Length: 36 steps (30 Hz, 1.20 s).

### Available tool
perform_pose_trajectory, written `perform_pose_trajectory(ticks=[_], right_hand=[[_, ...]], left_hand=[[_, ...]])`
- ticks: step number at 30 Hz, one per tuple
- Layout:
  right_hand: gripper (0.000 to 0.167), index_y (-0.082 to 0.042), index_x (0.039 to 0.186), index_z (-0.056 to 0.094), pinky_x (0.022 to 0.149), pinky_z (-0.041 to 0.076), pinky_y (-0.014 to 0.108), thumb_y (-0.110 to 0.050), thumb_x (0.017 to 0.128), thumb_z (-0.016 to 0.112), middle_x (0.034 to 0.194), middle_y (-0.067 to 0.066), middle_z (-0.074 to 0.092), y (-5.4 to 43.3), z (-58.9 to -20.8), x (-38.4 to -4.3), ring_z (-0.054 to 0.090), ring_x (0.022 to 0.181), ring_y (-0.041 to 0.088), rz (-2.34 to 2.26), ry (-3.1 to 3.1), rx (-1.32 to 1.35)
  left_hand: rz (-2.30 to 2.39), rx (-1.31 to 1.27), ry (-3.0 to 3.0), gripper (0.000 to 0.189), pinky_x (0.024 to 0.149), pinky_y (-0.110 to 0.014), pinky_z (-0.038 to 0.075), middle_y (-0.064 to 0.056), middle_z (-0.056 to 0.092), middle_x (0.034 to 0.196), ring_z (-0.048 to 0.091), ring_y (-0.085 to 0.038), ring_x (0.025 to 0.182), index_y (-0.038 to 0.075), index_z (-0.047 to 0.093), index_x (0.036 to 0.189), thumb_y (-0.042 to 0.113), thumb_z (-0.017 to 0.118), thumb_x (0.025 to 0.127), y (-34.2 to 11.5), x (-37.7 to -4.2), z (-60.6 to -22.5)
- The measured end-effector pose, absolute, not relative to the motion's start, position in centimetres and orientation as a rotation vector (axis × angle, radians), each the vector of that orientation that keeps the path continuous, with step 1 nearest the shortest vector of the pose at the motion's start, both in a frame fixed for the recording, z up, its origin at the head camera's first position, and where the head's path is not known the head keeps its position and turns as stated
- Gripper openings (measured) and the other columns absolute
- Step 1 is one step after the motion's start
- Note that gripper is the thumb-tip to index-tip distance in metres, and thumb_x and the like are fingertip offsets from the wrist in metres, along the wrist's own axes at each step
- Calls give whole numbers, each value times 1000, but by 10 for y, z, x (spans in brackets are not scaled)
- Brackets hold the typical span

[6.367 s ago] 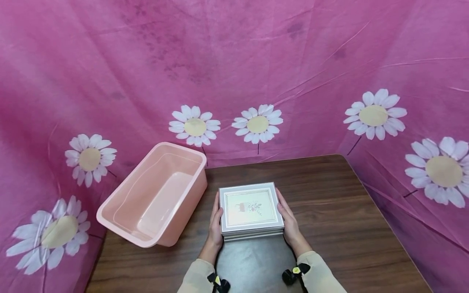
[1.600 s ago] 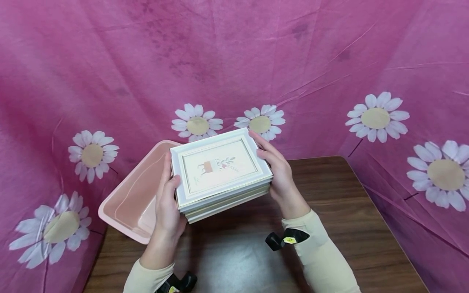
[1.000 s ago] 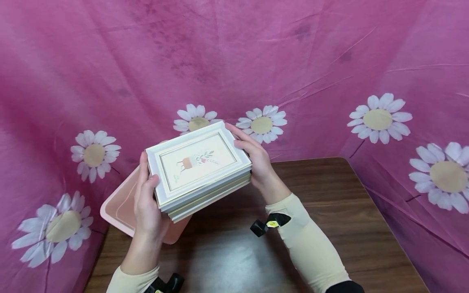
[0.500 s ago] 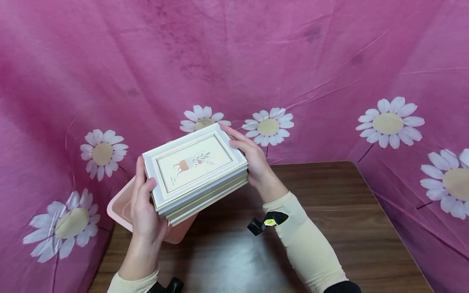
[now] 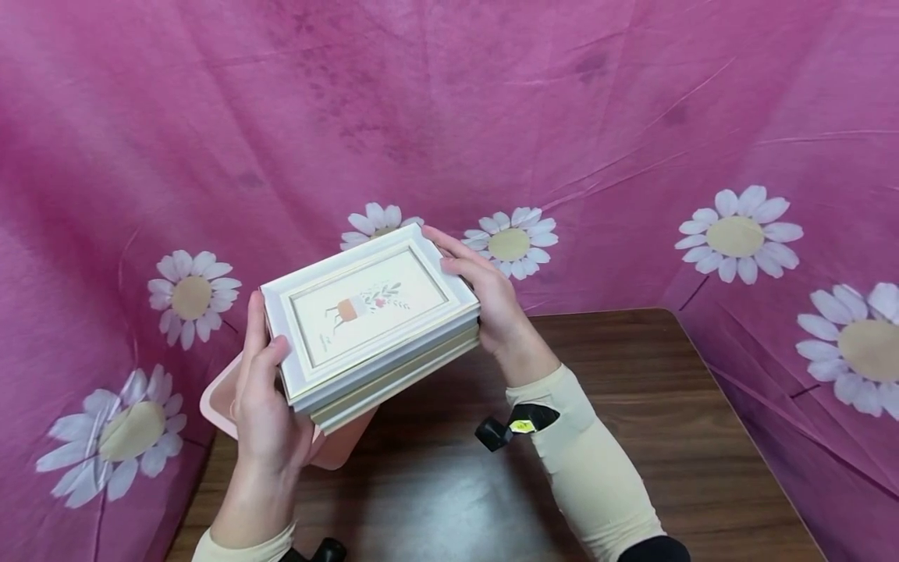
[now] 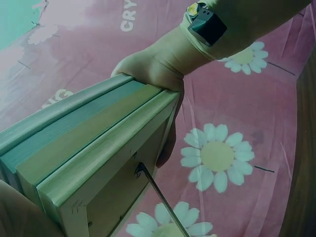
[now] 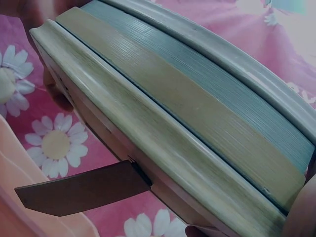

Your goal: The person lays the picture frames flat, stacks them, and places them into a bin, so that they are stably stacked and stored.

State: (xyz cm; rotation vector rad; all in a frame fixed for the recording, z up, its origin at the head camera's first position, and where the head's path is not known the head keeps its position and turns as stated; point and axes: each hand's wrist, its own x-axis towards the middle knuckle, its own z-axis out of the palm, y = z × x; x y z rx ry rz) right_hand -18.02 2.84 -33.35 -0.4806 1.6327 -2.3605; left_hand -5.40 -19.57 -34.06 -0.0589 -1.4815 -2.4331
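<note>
A stack of several picture frames (image 5: 368, 304) is held in the air over the pink plastic bin (image 5: 218, 394). A plant-and-pot print shows in the white top frame. My left hand (image 5: 270, 410) grips the stack's left end, thumb on the upper edge. At the right end my right hand (image 5: 488, 300) holds on, fingers along the side. The stack leans, its right end farther away. Below the bottom frame a dark easel stand (image 7: 84, 190) hangs folded out, also visible in the left wrist view. The stack hides most of the bin.
A brown wooden table (image 5: 632, 437) lies beneath the arms. Pink cloth (image 5: 492, 101) printed with daisies rises behind it and along both sides. A wrist camera (image 5: 495, 433) is strapped to the right sleeve.
The stack, earlier low over the table right of the bin, has been lifted and carried left over the bin, turning askew. In the last half second it shifts only slightly.
</note>
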Motion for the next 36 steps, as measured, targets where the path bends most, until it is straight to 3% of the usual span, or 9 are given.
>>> perform_pose_trajectory(ticks=[11,16,25,36], right_hand=[[54,-17,160,55,135,21,44,-16,106,49,171,-8,45,7,-326,-191,34,159,13,-2351,1619,-492],[53,-23,158,57,134,23,47,-19,106,50,170,-10,44,-8,-329,-200,34,159,15,-2296,1634,-500],[53,-20,157,59,132,26,45,-17,104,53,171,-8,45,-38,-341,-225,38,156,13,-2242,1651,-573],[54,-21,157,59,130,30,45,-17,104,54,167,-11,50,-67,-374,-249,41,155,16,-2137,1650,-559]], left_hand=[[-2331,-2,-1455,69,113,-16,44,9,21,179,32,-13,156,30,14,175,12,31,110,-209,-55,-334],[-2290,58,-1402,67,108,-16,48,7,25,179,38,-14,152,30,21,174,12,32,110,-217,-57,-338],[-2262,103,-1317,68,112,-18,43,6,21,180,31,-14,156,25,16,175,10,31,110,-234,-64,-349],[-2258,208,-1239,70,106,-16,50,5,24,180,35,-18,154,27,16,175,6,29,109,-248,-72,-375]])
